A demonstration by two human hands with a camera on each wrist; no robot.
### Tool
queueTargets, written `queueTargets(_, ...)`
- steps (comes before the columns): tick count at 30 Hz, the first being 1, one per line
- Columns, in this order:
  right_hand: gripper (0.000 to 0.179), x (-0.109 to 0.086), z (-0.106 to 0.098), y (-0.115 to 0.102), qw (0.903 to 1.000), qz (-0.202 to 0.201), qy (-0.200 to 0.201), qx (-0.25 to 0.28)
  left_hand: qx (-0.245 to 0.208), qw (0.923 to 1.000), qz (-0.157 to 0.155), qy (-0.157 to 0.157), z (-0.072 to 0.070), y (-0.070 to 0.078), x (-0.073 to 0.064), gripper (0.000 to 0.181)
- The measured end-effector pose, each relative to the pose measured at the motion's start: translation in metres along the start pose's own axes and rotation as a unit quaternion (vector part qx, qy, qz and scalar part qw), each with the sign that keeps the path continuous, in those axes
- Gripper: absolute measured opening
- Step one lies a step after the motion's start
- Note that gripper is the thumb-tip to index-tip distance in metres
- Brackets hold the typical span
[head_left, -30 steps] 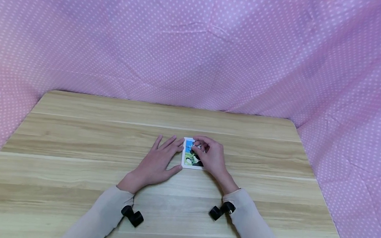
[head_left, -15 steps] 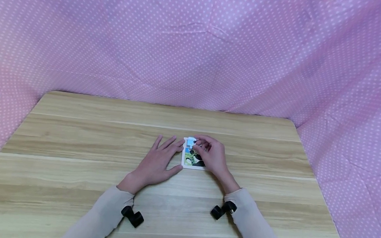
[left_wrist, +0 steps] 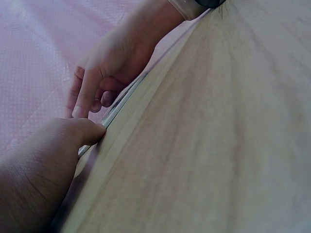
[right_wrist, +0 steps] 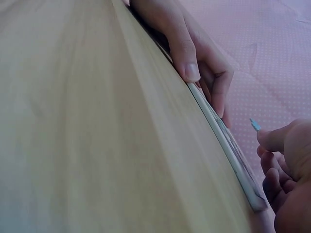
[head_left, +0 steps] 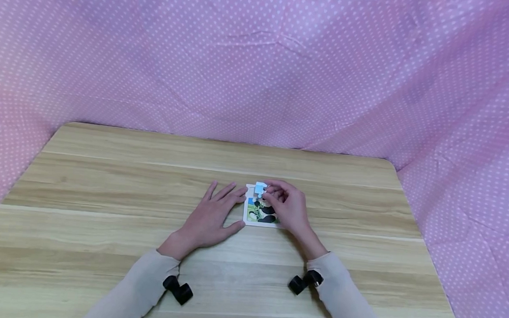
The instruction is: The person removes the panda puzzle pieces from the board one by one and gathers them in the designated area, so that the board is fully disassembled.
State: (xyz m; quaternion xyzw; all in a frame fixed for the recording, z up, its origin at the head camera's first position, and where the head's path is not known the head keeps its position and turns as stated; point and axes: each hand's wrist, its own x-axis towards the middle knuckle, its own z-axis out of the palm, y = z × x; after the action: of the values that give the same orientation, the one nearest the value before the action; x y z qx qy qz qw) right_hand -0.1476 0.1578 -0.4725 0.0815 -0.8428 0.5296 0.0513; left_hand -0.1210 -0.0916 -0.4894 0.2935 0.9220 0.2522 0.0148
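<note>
In the head view a small jigsaw puzzle (head_left: 259, 224) with a white border and a panda picture lies flat on the table. My right hand (head_left: 291, 208) pinches a light blue puzzle piece (head_left: 260, 189) between thumb and index finger, over the puzzle's upper part. Seen from the right wrist, that piece (right_wrist: 255, 124) is tilted and raised above the tray edge. A pale area shows at the puzzle's upper left. My left hand (head_left: 210, 220) lies with fingers spread, its thumb and fingertips along the puzzle's left edge. The right hand covers the puzzle's right side.
The wood-grain table (head_left: 101, 192) reaches well past both hands. A pink cloth (head_left: 260, 80) with white dots hangs behind it and at the sides. Each sleeve carries a black wrist camera, one on the left (head_left: 177, 290) and one on the right (head_left: 305, 282).
The blue piece has come up from the puzzle's upper left in my right hand, baring a pale area. The right hand has shifted slightly right; the left hand has stayed in place.
</note>
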Motion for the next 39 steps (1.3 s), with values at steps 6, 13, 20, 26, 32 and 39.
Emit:
queueTargets(6,0.030,-0.002,-0.013,-0.001,1.0000,0.002,-0.001,-0.002,0.001,1.0000,0.001,0.002,0.001,0.000,0.000,0.067)
queueTargets(13,0.031,-0.006,-0.028,0.002,0.9996,0.000,-0.010,-0.025,0.001,1.0000,-0.002,0.001,0.001,0.000,0.000,0.067)
queueTargets(20,0.031,-0.009,-0.042,0.007,0.9993,-0.010,-0.013,-0.033,0.002,1.0000,-0.002,0.002,0.001,0.000,0.000,0.067)
queueTargets(26,0.033,-0.010,-0.052,0.011,0.9996,-0.004,-0.006,-0.029,0.002,1.0000,-0.001,0.002,0.001,0.001,-0.001,0.068)
queueTargets(32,0.033,-0.009,-0.063,0.019,0.9995,0.000,-0.001,-0.033,0.001,1.0000,0.001,0.003,0.000,0.001,-0.001,0.068)
queueTargets(39,0.033,-0.007,-0.076,0.027,0.9989,-0.001,0.007,-0.046,0.002,1.0000,0.002,0.004,0.000,0.001,-0.001,0.069)
